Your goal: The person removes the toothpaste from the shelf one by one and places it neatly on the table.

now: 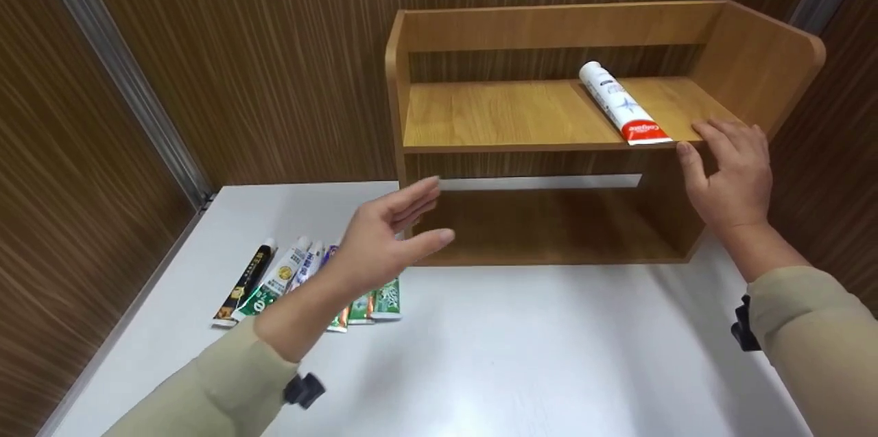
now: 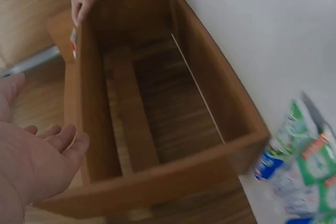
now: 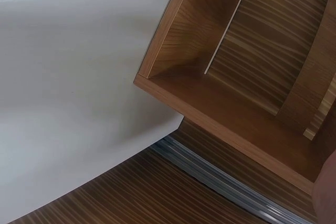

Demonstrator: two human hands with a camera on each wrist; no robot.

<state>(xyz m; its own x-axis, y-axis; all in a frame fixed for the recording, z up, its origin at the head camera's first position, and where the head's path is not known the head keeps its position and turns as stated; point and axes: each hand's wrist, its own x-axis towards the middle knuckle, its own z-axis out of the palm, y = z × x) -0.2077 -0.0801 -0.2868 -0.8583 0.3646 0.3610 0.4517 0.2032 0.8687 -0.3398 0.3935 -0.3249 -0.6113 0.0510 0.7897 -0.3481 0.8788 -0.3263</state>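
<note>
A white and red Colgate toothpaste tube (image 1: 621, 104) lies on the upper board of a wooden shelf (image 1: 507, 114), its red end at the front edge. Just right of that end, my right hand (image 1: 730, 173) touches the board's front edge, fingers on top and thumb at the front. In the right wrist view only a sliver of this hand (image 3: 326, 190) shows. My left hand (image 1: 384, 234) hovers before the shelf's left side with fingers extended and thumb apart, holding nothing. The left wrist view shows its palm (image 2: 39, 156) and loosely bent fingers beside the shelf.
Several toothpaste tubes (image 1: 280, 277) lie side by side on the white table (image 1: 480, 355), left of the shelf and partly behind my left forearm. Wood-grain panels (image 1: 274, 46) stand behind and at both sides. The shelf's lower compartment (image 1: 542, 224) faces me.
</note>
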